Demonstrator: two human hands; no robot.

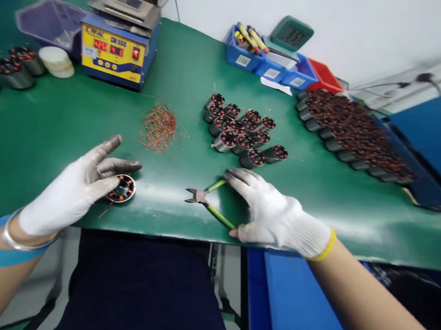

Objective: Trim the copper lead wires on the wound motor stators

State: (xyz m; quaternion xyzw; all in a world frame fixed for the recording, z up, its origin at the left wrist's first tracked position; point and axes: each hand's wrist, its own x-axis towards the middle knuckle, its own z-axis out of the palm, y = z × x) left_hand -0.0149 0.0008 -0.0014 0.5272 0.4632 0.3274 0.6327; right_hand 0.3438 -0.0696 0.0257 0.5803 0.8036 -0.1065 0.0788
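Note:
My left hand point(93, 173), in a white glove with dark, soiled fingertips, has its thumb and a finger against a small motor stator point(123, 189) at the table's front edge. Its index finger stretches away from the stator. Black slots and copper windings show inside the ring, and a copper wire end point(106, 210) sticks out below it. My right hand point(263, 208), also gloved, has fingers and thumb at the handle ends of green-handled wire cutters point(200, 196). The cutters' jaws are apart and point left, toward the stator. Nothing is between the jaws.
Copper wire offcuts point(159, 128) lie in a pile ahead. Several stators point(244, 130) stand centre right, with a dense block of more point(353, 130) farther right. A yellow-and-blue soldering unit point(116, 50), a purple bin point(51, 24) and small blue boxes point(244, 58) line the back.

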